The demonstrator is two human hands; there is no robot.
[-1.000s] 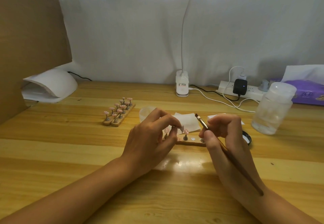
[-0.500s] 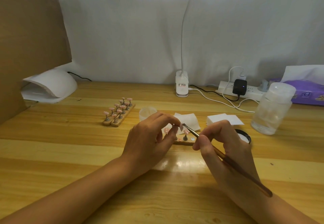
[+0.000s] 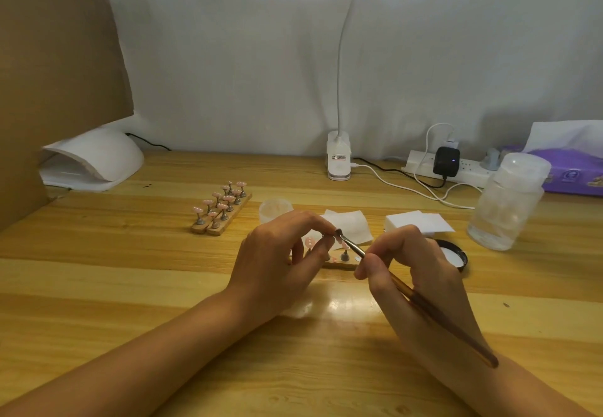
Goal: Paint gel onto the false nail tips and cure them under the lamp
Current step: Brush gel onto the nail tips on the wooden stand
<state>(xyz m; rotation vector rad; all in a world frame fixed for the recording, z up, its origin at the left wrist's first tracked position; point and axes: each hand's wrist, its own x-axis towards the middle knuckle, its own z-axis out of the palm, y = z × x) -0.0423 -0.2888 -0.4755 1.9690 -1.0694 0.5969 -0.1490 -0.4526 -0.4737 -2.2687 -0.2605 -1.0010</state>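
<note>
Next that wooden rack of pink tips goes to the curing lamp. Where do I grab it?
Grip the wooden base low, pinching its two long sides from the near end. Two strips lie side by side, so squeeze them together. The nail tips stand raised on top, so a grasp from above would likely touch them.

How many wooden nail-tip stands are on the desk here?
3. Outer stand and inner stand lie side by side left of centre; the third stand lies at centre, partly hidden by the left hand.
</note>
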